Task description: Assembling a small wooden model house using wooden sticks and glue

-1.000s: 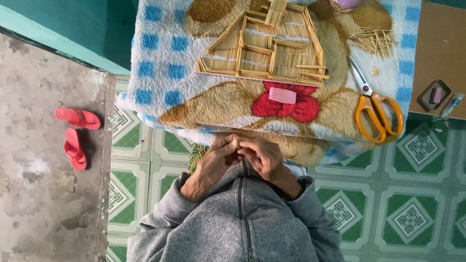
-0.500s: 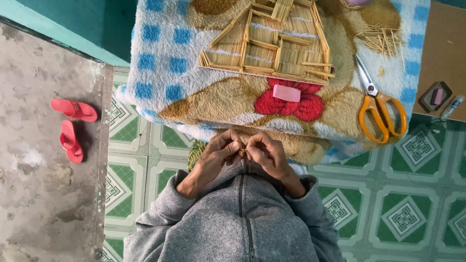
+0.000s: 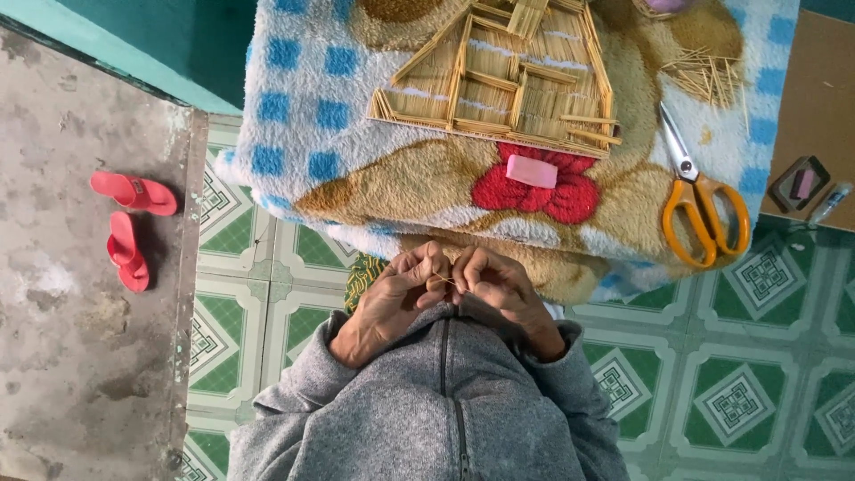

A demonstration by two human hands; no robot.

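At the far left, a pair of red rubber sandals (image 3: 126,227) lies on the grey concrete floor (image 3: 62,294), beside the edge of the green patterned floor tiles (image 3: 757,401). Right of them, a fluffy blanket with blue checks and a brown bear print (image 3: 321,116) is spread out, its near edge just above the person's hands. On the blanket sits a flat house-shaped model built of thin pale wooden sticks (image 3: 503,85), and just below the model lies a small pink rectangular block (image 3: 532,171) on the red bow of the print.

In the middle, at the bottom, the person's grey zip-up sweatshirt (image 3: 427,410) fills the view. The left hand (image 3: 396,298) and the right hand (image 3: 499,289) meet close in front of the chest, fingers curled in tight, pinching one thin wooden stick (image 3: 450,282) between them; the stick spans the small gap from one hand's fingertips to the other's.

Further right, a loose heap of the same thin sticks (image 3: 708,76) rests on the blanket, and below it lie orange-handled scissors (image 3: 699,200), blades closed. At the far right a brown cardboard sheet (image 3: 824,98) holds a small dark box (image 3: 800,183).
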